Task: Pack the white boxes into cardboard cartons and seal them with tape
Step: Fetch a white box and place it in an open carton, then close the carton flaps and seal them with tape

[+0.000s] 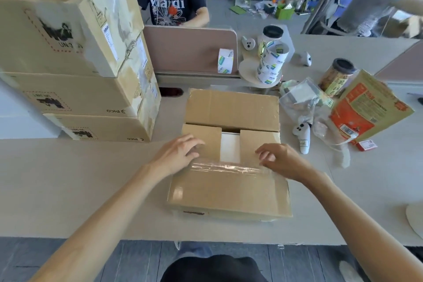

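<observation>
here, hands [226, 155] on carton [229, 188] flaps, white box [230, 145] showing between

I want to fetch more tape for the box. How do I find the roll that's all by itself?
Look past the half-closed carton to the pinkish desk divider. The tape roll stands on edge against the divider's right end. Unlike the stacked rolls beside it, it stands alone.
</observation>
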The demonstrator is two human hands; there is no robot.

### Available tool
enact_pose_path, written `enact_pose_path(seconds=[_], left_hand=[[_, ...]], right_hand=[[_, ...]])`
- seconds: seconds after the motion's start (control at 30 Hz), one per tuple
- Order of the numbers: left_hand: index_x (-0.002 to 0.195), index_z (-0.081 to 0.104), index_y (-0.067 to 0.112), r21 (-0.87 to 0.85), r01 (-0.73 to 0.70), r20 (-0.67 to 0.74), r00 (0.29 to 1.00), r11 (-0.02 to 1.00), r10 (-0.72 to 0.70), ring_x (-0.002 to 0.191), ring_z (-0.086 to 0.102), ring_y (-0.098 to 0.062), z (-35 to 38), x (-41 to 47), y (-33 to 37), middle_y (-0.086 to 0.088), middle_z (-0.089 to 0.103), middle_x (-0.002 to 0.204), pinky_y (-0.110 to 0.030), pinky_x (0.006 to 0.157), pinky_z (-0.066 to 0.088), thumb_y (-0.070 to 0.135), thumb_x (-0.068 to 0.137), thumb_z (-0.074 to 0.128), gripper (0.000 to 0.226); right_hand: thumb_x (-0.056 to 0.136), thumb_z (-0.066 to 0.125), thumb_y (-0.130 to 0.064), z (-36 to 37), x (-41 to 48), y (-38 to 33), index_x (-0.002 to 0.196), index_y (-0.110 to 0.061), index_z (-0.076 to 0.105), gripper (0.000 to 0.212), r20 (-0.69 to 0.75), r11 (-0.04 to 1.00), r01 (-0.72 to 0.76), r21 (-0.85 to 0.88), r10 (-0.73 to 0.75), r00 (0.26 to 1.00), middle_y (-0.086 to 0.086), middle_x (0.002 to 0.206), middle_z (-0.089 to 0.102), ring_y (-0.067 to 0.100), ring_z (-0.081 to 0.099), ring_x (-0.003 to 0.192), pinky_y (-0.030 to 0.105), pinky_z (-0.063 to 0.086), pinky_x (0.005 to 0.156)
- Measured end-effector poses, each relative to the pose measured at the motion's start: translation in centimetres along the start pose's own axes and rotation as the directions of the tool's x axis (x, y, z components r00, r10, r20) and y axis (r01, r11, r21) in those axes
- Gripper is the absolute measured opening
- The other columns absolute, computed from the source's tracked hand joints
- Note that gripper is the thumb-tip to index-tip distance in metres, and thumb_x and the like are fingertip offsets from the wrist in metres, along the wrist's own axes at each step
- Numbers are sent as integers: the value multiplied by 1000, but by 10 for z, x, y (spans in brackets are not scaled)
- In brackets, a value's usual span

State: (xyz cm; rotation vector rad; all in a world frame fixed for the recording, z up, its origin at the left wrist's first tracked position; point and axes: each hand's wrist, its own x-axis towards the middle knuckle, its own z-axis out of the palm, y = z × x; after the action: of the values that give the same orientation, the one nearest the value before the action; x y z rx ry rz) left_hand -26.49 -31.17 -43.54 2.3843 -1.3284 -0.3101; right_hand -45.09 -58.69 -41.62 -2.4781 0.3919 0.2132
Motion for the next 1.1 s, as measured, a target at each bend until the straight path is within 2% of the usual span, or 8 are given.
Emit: enact_pose_path(seconds=[0.2, 0.37, 0.47, 0.6, 0.73, 0.87, 0.97, 1.1], left_hand=[[148, 37, 18, -222, 212, -112, 964, 952, -240, 136, 36, -18, -7, 44, -36, -1, 43, 145, -28, 110, 33, 11, 96, 55, 55], [155, 12, 18, -515, 382, 65, 910, 767, -410, 133, 43, -17, -24, 68, -38, -1, 38, 152, -25, 99, 32, 24, 100, 50, 67], [151, 22, 19, -642, 405, 41, 866, 651, -498, 120, 53, -18, -33, 70, -42, 0, 52, 140, -32, 101, 39, 27, 102, 47, 56], [134, 48, 16, -751, 353, 13, 853, 558, -522, 96, 60, -11, -43, 68, -42, -9, 61, 121, -32, 86, 50, 27, 105, 38, 33], [111, 62, 15, -799, 317, 4, 852, 511, -523, 93, 60, -14, -44, 56, -34, -6, 64, 109, -40, 87, 51, 42, 106, 22, 48], [93, 71, 15, -762, 329, -11, 854, 558, -520, 105, 57, -10, -30, 33, -35, 3, 66, 110, -40, 93, 46, 53, 103, 12, 70], [89, 74, 21, -626, 362, -27, 875, 691, -484, 112, 53, -8, -14, 15, -27, 8, 65, 115, -30, 94, 39, 56, 101, 18, 67], [118, 65, 13, -214, 305, -145, 930, 928, -339, 130, 45, -17, 9, -6, -6, 0, 57, 131, -20, 101, 32, 44, 99, 41, 43]], right_hand=[[86, 75, -24, -1, 38, 22, 130, -23, 60, 47, -309, 927, -256, 275, 337, 889, -6, 118, 60, 14, 55, 110, 28, 41, 93], [91, 68, -33, -11, 53, 19, 146, -20, 44, 61, -290, 679, -273, 682, 593, 751, -11, 117, 61, 14, 60, 109, 33, 47, 98], [95, 64, -32, -16, 52, 27, 148, -14, 41, 61, -263, 669, -254, 699, 570, 778, -5, 120, 64, 18, 62, 112, 42, 47, 104], [102, 48, -39, -26, 46, 25, 125, -5, 61, 43, -306, 637, -167, 753, 563, 768, 9, 111, 70, 23, 66, 96, 30, 52, 78], [104, 31, -50, -35, 35, 22, 111, -8, 65, 55, -237, 556, -149, 817, 561, 793, 11, 103, 70, 22, 65, 87, 32, 49, 76], [104, 28, -52, -36, 19, 23, 109, -15, 65, 53, -181, 592, -192, 782, 511, 840, 3, 102, 70, 16, 64, 89, 30, 49, 75], [102, 38, -50, -24, 7, 34, 107, -16, 68, 45, -206, 709, -178, 683, 420, 884, 5, 106, 72, 19, 67, 95, 33, 51, 81], [98, 58, -28, -6, -8, 39, 111, -13, 69, 23, -253, 908, -166, 384, 277, 927, 2, 108, 67, 22, 63, 105, 28, 45, 88]])
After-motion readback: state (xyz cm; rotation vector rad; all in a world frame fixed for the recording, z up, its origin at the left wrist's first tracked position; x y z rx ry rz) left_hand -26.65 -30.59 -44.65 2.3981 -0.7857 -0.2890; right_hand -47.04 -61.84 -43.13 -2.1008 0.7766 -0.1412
